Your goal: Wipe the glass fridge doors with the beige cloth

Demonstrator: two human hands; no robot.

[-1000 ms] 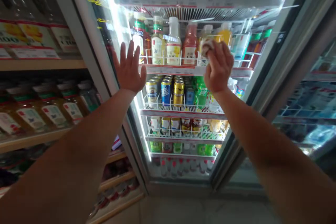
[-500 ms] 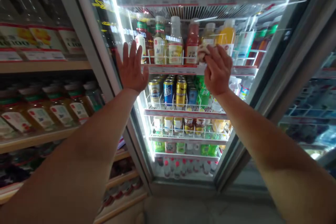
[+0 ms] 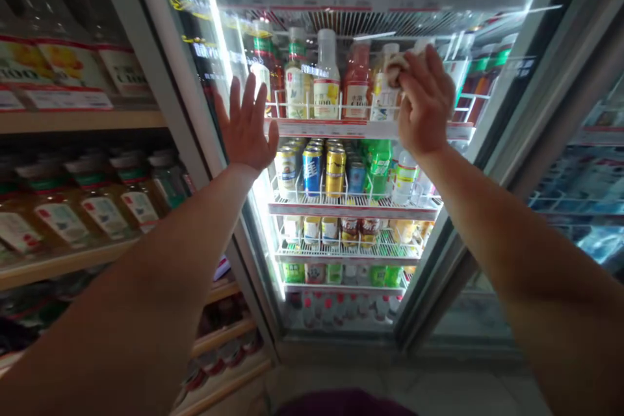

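Note:
My left hand is spread flat against the left side of the glass door of a lit drinks fridge. Its fingers point up and hold nothing. Farther right and slightly higher, my right hand is closed around a bunched pale cloth, pressed at the glass. Behind the glass near that hand stand a bottle with a pale label and a red bottle. Part of the cloth is hidden under my fingers.
Fridge shelves hold bottles and cans, among them a gold can and a green bottle. At left, a wooden shelf carries rows of juice bottles. A metal door frame runs along the right, with another fridge section beyond.
My right hand has moved right and a little upward with the cloth, uncovering the bottle with a pale label. My left hand stays in nearly the same place.

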